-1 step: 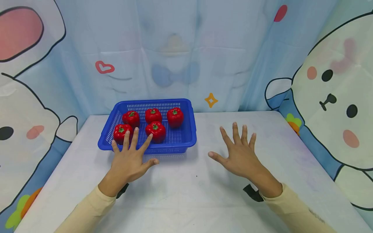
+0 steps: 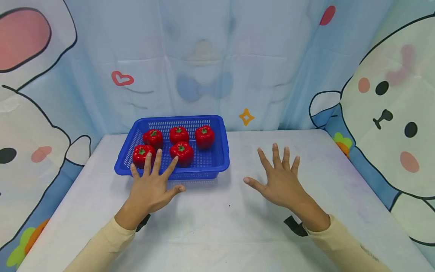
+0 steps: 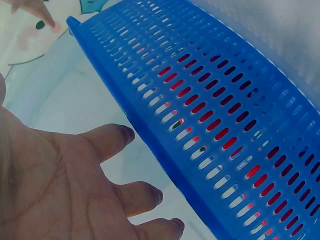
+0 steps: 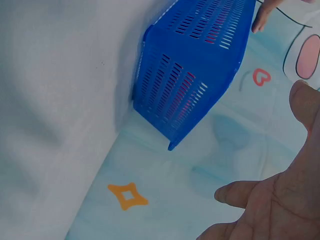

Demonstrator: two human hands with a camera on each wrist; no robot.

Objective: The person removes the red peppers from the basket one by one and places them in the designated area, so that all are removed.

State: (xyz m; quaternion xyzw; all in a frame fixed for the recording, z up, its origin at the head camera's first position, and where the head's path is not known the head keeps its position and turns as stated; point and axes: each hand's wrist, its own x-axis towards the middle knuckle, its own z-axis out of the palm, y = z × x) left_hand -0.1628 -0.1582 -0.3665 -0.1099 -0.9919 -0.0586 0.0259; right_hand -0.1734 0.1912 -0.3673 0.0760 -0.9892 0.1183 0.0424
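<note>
Several red bell peppers (image 2: 204,138) with green stems sit in a blue slotted plastic basket (image 2: 200,175). My left hand (image 2: 149,194) hovers before the basket's near side, fingers spread. In the head view its fingertips overlap the front-left pepper (image 2: 138,154); the left wrist view shows the hand (image 3: 50,185) outside the basket wall (image 3: 162,140), holding nothing. Off to the basket's right, my right hand (image 2: 283,185) is spread above the table, also holding nothing. The right wrist view shows its thumb and some fingers (image 4: 232,194), well away from the basket (image 4: 200,52).
A white table (image 2: 217,226) carries the basket at its back left. Behind and on both sides hangs a light blue cartoon-printed curtain (image 2: 265,75). A dark band (image 2: 295,226) shows at the right wrist.
</note>
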